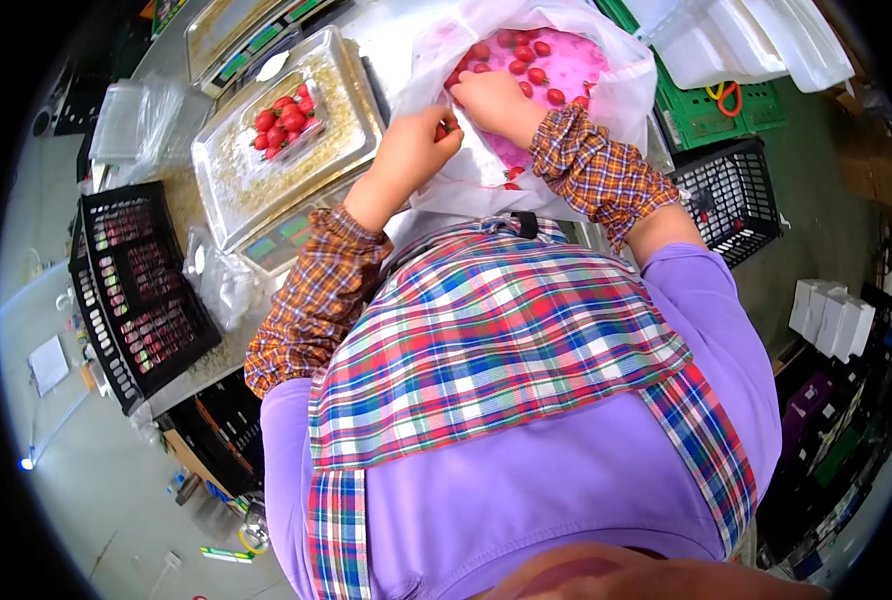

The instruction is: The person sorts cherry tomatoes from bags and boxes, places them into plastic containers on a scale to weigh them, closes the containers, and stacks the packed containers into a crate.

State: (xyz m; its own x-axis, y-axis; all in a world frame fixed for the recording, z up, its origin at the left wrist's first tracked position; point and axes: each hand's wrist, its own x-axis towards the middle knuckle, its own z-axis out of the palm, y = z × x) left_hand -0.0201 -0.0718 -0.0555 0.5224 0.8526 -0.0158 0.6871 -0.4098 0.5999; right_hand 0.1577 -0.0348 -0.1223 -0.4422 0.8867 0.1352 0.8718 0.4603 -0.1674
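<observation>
My left hand (411, 155) is closed, with red cherry tomatoes (442, 131) between its fingers, at the near left side of a white plastic bag (621, 95). Inside the bag, my right hand (499, 103) has its fingers bent together at a cherry tomato (453, 77) by the left wall; the fingertips partly hide it. More loose cherry tomatoes (537, 76) lie on the bag's pink bottom. To the left, a clear punnet (313, 127) heaped with cherry tomatoes sits on the metal pan of a weighing scale (236, 215).
Stacked clear punnets (126, 125) stand left of the scale. A black crate (146, 300) holding filled packs is at the table's left edge. On the right are a green crate (756, 108) with orange-handled scissors (730, 100), white plastic tubs (711, 45) and a black basket (731, 195).
</observation>
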